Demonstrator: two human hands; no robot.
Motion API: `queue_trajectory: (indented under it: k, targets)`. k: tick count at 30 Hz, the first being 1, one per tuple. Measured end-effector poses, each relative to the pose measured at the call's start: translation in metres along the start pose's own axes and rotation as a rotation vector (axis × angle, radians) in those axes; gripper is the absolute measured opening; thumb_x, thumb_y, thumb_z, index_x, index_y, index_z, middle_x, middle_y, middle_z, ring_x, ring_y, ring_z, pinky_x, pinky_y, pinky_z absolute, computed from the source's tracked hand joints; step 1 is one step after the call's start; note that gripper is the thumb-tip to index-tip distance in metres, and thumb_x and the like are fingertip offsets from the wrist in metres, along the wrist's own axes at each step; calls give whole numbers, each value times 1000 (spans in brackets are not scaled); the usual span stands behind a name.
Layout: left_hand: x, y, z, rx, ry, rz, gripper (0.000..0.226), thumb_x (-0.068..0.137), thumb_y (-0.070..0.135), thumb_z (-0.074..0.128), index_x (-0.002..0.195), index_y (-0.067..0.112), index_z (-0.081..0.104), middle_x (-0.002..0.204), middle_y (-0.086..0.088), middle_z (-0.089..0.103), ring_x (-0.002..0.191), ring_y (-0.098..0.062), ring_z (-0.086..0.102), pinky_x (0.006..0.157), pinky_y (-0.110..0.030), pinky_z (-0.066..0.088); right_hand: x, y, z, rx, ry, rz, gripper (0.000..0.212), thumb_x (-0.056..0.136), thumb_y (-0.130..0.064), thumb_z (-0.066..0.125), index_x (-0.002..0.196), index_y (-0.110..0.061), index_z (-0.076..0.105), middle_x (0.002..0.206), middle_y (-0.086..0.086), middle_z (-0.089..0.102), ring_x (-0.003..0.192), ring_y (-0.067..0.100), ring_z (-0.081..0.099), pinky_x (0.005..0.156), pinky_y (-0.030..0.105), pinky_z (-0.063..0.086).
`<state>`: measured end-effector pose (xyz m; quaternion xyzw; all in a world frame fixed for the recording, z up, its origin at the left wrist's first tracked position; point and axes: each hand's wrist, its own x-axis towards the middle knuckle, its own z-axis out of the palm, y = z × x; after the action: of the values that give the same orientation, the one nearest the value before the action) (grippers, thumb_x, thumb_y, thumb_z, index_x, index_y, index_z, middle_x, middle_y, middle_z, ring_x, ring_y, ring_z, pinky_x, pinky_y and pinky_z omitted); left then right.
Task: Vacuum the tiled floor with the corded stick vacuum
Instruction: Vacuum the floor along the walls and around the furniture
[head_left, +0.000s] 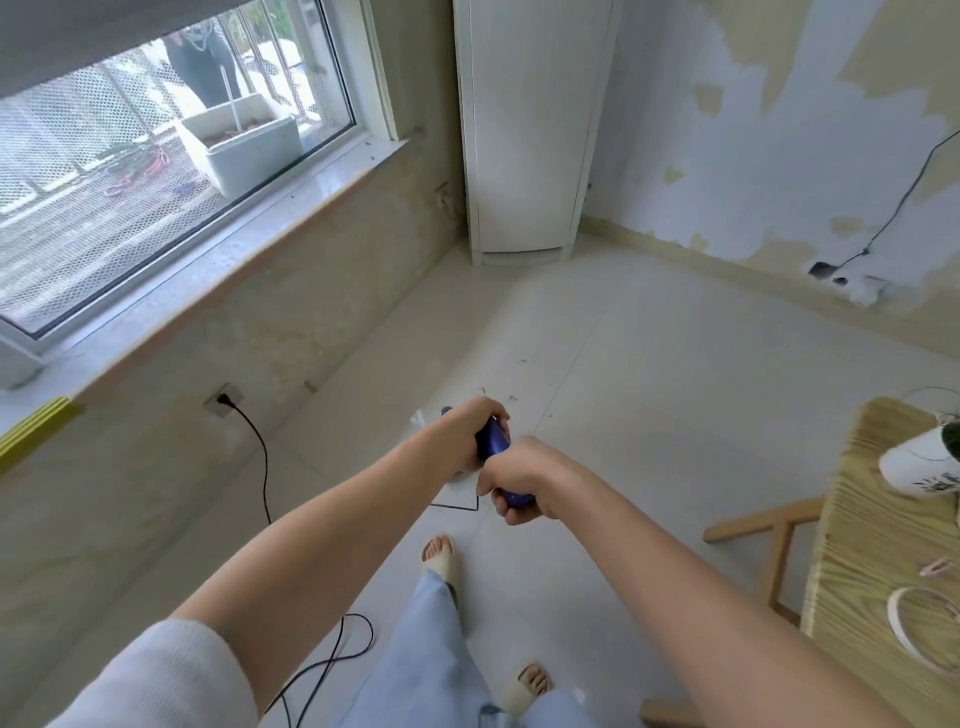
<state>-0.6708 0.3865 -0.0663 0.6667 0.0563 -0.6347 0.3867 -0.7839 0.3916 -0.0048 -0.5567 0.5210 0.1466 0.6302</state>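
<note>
Both my hands grip the blue handle of the stick vacuum (494, 441) in front of me. My left hand (474, 430) wraps the upper part and my right hand (514, 480) curls round the lower end. The vacuum's body and head are mostly hidden behind my hands. Its black cord (262, 457) runs from a wall socket (224, 400) below the window down to loops on the pale tiled floor (649, 395). Small dark specks of debris (511, 397) lie on the tiles just beyond my hands.
A tall white cabinet (524, 130) fills the far corner. A wooden table (878, 545) with a white plant pot (919, 467) stands at the right. The window sill (234, 249) runs along the left wall. My feet in sandals (439, 553) are below my hands.
</note>
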Motion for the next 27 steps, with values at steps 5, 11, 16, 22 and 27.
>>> queue_trajectory:
  k: [5, 11, 16, 22, 27]
  targets:
    - [16, 14, -21, -5, 15, -4, 26, 84, 5, 51, 60, 9, 42, 51, -3, 45, 48, -15, 43, 51, -24, 40, 19, -16, 16, 39, 6, 1, 10, 87, 4, 50, 91, -4, 48, 62, 7, 47, 42, 11, 44, 35, 15, 42]
    - [52, 58, -46, -82, 56, -19, 18, 81, 8, 55, 66, 8, 45, 61, -4, 50, 54, -16, 48, 58, -26, 44, 68, -57, 18, 39, 13, 20, 19, 86, 5, 51, 101, -5, 48, 65, 6, 48, 46, 12, 45, 38, 16, 44]
    - [92, 126, -66, -32, 88, -13, 17, 82, 8, 55, 67, 7, 46, 59, -3, 51, 57, -17, 48, 76, -26, 44, 128, -113, 10, 59, 56, 46, 24, 86, 4, 52, 107, -5, 50, 71, 8, 52, 50, 13, 49, 38, 17, 45]
    - [146, 198, -106, -3, 60, 2, 18, 84, 7, 50, 66, 8, 45, 56, -4, 48, 52, -17, 46, 61, -26, 42, 204, -176, 21, 142, 89, 75, 28, 86, 5, 48, 110, -8, 46, 93, 12, 52, 55, 15, 49, 37, 19, 46]
    - [180, 240, -136, -5, 84, 9, 17, 88, 5, 48, 71, 8, 44, 58, -5, 47, 51, -17, 44, 57, -26, 42, 252, -217, 34, 142, 96, 85, 23, 87, 4, 49, 105, -10, 43, 93, 10, 51, 54, 14, 49, 39, 21, 48]
